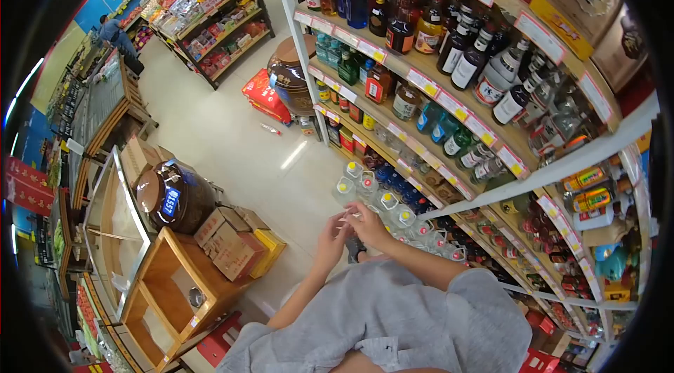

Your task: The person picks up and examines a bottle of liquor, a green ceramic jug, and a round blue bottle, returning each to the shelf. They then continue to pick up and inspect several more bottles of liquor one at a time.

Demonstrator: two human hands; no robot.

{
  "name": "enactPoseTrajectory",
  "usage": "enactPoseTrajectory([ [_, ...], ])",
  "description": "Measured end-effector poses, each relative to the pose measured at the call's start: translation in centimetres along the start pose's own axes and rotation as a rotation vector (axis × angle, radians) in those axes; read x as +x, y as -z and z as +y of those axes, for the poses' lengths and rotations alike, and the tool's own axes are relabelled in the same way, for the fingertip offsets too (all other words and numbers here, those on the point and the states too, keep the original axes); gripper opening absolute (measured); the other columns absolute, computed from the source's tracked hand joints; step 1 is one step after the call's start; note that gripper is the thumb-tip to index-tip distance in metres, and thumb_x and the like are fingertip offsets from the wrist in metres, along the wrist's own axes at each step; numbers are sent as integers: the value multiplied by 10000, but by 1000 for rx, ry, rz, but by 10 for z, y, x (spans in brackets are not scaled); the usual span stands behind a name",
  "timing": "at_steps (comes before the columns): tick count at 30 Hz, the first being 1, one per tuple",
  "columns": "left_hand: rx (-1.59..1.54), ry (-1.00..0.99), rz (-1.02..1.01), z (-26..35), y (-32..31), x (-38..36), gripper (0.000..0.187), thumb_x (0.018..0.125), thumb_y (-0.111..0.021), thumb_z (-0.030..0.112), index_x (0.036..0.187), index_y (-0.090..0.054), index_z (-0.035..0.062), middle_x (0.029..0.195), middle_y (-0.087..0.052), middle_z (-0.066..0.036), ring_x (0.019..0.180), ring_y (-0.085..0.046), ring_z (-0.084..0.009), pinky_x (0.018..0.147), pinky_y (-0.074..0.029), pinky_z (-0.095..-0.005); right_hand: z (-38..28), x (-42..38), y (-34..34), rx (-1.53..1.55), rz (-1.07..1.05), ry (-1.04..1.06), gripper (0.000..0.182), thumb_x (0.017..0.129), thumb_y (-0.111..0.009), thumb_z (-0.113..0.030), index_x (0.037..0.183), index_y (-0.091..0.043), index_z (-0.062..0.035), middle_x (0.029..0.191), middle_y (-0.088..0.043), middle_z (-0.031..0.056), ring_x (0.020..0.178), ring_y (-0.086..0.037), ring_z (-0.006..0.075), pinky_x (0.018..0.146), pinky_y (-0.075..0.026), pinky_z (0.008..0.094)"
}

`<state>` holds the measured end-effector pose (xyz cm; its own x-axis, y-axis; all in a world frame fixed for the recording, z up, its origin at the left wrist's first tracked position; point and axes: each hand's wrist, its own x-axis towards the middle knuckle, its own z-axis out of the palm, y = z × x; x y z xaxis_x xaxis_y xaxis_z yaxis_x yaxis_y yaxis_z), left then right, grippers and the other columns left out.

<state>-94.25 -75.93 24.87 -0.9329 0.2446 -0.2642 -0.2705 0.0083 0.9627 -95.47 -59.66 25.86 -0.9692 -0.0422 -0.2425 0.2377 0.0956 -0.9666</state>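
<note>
In front of my body my left hand [334,234] and my right hand [370,225] come together, their fingertips meeting or nearly so. The fingers of both are loosely bent and a little apart, and I see nothing held in them. Just beyond them on the floor stand large clear plastic bottles [388,200] with yellow and red caps. The bottles line the foot of a shelf unit, and my right hand overlaps some of them from this viewpoint.
Liquor bottles [467,64] fill the shelves on my right. Left of me stand a wooden display stand [165,289], cardboard boxes [228,243] and a brown jar [172,194]. Ahead are another large jar [291,75], a red bag [265,98] and a goods rack [210,29]. A person [116,36] is far off.
</note>
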Motion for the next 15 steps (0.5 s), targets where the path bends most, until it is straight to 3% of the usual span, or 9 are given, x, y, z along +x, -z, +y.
enactPoseTrajectory([
  [3, 140, -23, -49, 38, -6, 18, 434, 1075, -631, 170, 1486, -534, 70, 1217, -695, -88, 970, -725, -160, 813, -584, -312, -4, 33, 14, 2, 61, 69, 344, 1018, -629, -190, 1336, -622, -59, 1084, -732, 139, 816, -756, 223, 706, -590, 360],
  [7, 361, -99, -268, 62, 20, 57, 420, 1064, -617, 134, 1472, -545, 62, 1281, -687, -88, 977, -718, -169, 832, -576, -314, 7, 73, 23, 108, 151, 81, 294, 1025, -621, -198, 1289, -639, -68, 983, -729, 114, 790, -746, 204, 704, -580, 345],
  [11, 360, -101, -137, 79, 14, 76, 379, 1035, -643, 77, 1408, -600, 23, 1196, -723, -138, 946, -746, -204, 774, -620, -326, 15, 96, 15, 182, 123, 93, 231, 1049, -588, -202, 1213, -674, -63, 952, -740, 103, 768, -718, 177, 689, -569, 335],
  [12, 357, -114, -157, 73, 16, 82, 424, 1025, -667, 95, 1428, -559, 16, 1239, -692, -152, 966, -736, -201, 748, -627, -334, 21, 100, 7, 179, 144, 142, 218, 1055, -580, -197, 1181, -688, -57, 930, -742, 96, 760, -699, 168, 673, -560, 332],
  [15, 366, -92, -166, 62, 11, 86, 485, 1021, -681, 119, 1459, -499, 18, 1300, -649, -166, 988, -733, -206, 723, -632, -342, -10, 97, 10, 178, 34, 3, 231, 1052, -588, -212, 1179, -694, -50, 915, -740, 94, 766, -699, 172, 665, -558, 337],
])
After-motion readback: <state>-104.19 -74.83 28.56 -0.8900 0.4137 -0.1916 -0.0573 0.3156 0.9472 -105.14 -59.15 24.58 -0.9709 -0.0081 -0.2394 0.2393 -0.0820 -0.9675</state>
